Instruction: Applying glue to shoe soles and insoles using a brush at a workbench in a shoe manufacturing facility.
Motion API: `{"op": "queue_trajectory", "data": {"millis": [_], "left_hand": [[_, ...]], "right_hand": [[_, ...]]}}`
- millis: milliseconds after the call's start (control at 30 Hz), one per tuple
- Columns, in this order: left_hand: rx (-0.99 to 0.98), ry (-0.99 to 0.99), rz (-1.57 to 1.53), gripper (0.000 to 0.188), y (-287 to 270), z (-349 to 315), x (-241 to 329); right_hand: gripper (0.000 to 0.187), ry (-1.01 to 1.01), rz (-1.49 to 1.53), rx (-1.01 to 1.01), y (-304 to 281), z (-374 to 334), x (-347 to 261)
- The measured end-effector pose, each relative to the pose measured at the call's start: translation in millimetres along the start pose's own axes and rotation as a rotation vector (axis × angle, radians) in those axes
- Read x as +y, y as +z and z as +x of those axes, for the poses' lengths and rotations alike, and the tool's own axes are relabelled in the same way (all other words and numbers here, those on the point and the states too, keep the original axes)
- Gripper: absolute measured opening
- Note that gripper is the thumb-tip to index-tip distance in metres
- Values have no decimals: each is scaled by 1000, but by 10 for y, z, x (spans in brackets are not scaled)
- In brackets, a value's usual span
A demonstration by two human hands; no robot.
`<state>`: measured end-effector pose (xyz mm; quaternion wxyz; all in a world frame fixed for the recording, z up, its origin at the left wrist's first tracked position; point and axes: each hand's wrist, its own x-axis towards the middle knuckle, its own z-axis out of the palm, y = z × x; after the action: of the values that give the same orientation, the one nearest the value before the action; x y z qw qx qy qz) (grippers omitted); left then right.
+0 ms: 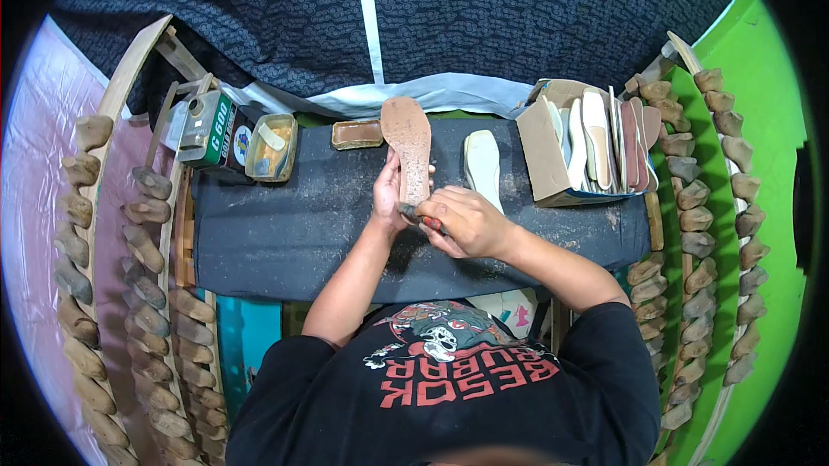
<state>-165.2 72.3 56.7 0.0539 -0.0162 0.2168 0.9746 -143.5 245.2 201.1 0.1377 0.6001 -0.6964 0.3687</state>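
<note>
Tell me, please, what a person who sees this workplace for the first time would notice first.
First, at the centre, the long brown cork-textured shoe sole lying on the dark dusty cloth-covered bench: the left hand steadies it while the right hand presses a small red-handled tool against its near end. Next, the curved wooden racks of shoe lasts at both sides, and the open cardboard box of flat insoles at the upper right.

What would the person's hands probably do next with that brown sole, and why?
Probably a short stroke of the red-handled tool up the long brown shoe sole. The right hand holds the tool at the sole's near end, the left hand steadies its edge, and the length beyond lies bare.
</note>
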Motion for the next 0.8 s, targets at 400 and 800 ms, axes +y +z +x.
{"op": "queue_trajectory", "data": {"millis": [400,800], "left_hand": [[-42,54,20,48,124,-112,-15],[62,109,68,43,61,-21,13]], "right_hand": [[22,138,-206,198,-266,140,463],[36,54,-62,4,-1,-26,150]]}}
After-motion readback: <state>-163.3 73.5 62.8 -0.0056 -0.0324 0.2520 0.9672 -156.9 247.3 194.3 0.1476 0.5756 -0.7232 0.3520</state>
